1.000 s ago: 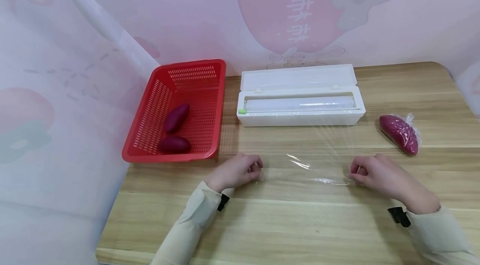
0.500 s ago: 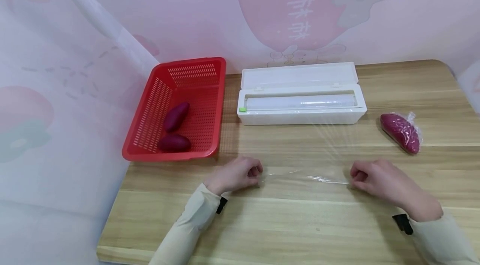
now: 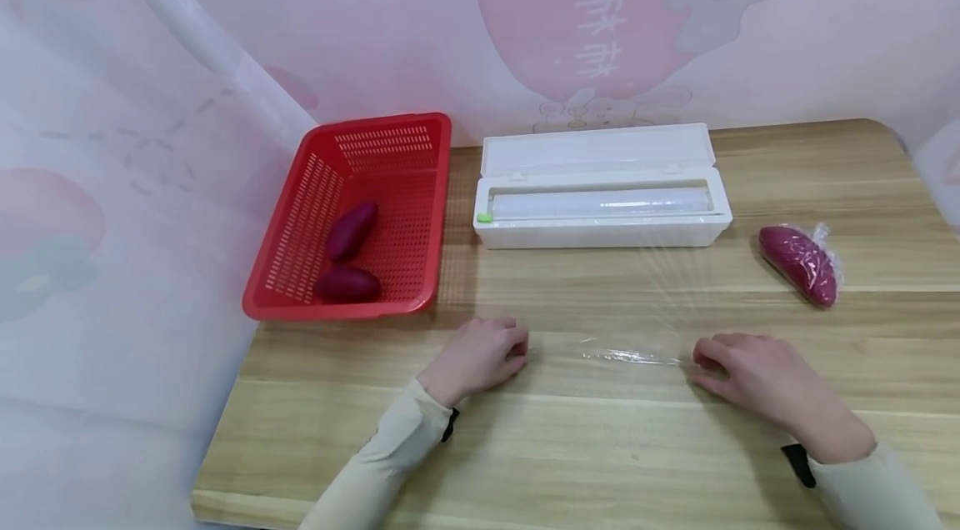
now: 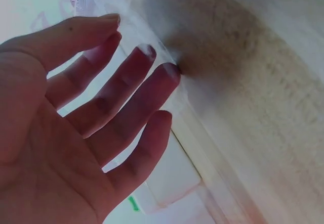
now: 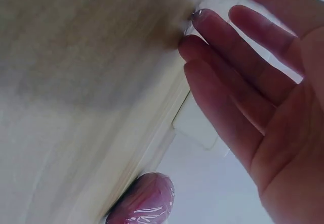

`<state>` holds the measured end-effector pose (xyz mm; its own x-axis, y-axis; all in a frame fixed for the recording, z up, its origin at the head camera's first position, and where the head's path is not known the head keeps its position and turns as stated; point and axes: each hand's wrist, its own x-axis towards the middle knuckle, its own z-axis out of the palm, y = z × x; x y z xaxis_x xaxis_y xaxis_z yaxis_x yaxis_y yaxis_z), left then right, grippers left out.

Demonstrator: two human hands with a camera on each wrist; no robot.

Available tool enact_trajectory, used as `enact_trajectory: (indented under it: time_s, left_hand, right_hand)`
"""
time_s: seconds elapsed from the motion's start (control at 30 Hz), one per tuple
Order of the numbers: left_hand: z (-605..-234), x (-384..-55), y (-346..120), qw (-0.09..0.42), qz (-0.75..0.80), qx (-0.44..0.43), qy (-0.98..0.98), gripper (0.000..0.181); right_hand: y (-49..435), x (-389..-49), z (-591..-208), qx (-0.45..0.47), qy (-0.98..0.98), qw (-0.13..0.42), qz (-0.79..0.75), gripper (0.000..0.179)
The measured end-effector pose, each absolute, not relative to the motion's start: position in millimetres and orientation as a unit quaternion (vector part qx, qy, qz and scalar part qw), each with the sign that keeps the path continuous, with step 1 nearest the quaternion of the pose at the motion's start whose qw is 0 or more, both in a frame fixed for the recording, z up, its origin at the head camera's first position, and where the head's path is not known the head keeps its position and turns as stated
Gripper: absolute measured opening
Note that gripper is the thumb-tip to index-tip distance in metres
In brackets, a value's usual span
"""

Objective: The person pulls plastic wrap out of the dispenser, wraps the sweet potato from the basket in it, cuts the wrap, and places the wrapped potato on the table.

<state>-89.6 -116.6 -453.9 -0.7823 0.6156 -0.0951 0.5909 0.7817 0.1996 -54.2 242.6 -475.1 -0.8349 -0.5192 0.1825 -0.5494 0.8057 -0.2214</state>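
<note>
A sheet of clear cling film stretches from the roll in the white dispenser box to the space between my hands, low over the table. My left hand is at the film's left corner. Thumb and index fingertips meet there, seemingly pinching it, while the other fingers reach to the tabletop. At the right corner, my right hand touches the film with its fingertips, thumb held apart from the fingers. Behind that hand lies a purple sweet potato wrapped in film. The film's exact edges are hard to see.
A red basket at the back left holds two unwrapped purple sweet potatoes. The dispenser's lid stands raised toward the wall. Under everything is the wooden table, walled at the back and left.
Both hands have moved slightly nearer the front edge and lower, bringing the film's edge down. The right thumb and index finger have spread apart. Basket, box and wrapped sweet potato stay put.
</note>
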Motion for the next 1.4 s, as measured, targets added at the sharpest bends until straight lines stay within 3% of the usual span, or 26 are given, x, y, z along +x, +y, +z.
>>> enact_trajectory:
  time_s: [0.2, 0.53, 0.7, 1.1, 1.4]
  left_hand:
    - [-452.9, -82.4, -116.2, 0.058, 0.067, 0.330, 0.940, 0.017]
    - [-458.5, -75.4, -112.6, -0.031, 0.012, 0.351, 0.936, 0.011]
    - [-457.6, -70.1, -113.1, -0.022, -0.021, 0.356, 0.934, 0.010]
    - [-459.7, -64.5, -114.5, 0.013, -0.010, 0.349, 0.937, 0.010]
    - [-465.4, -73.7, -116.1, 0.002, 0.143, 0.264, 0.954, 0.016]
  right_hand:
    - [241.0, -49.0, -473.2, 0.273, -0.953, 0.023, 0.130, 0.017]
    - [242.5, -42.5, -476.5, 0.293, -0.945, 0.069, 0.130, 0.016]
    - [245.5, -39.6, -481.0, 0.318, -0.933, 0.103, 0.130, 0.019]
    - [245.5, -34.1, -481.8, 0.320, -0.932, 0.112, 0.126, 0.017]
    - [241.6, -34.2, -474.6, 0.255, -0.955, 0.029, 0.150, 0.006]
